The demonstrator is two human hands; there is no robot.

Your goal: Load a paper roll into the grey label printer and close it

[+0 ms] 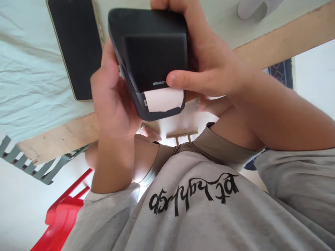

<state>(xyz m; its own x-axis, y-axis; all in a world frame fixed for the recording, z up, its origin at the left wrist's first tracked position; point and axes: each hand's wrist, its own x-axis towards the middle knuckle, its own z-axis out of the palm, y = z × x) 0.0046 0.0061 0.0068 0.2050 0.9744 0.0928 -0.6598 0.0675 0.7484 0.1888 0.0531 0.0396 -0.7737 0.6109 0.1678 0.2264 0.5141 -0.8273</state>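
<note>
A black label printer marked NIIMBOT is held up between my two hands, over the table's near edge. From its lower end sticks a white strip of label paper with an uneven, torn-looking edge. My left hand is closed round the printer's left side, its fingers mostly hidden beneath. On the other side my right hand grips the body, fingers over the far right corner. The right thumb lies on the dark front panel, just above the paper, covering the end of the printed name.
A dark-screened phone lies left of the printer on the pale green cloth. A white curled piece sits at the far right. The table's wooden edge runs across in front of me. A red plastic chair stands at lower left.
</note>
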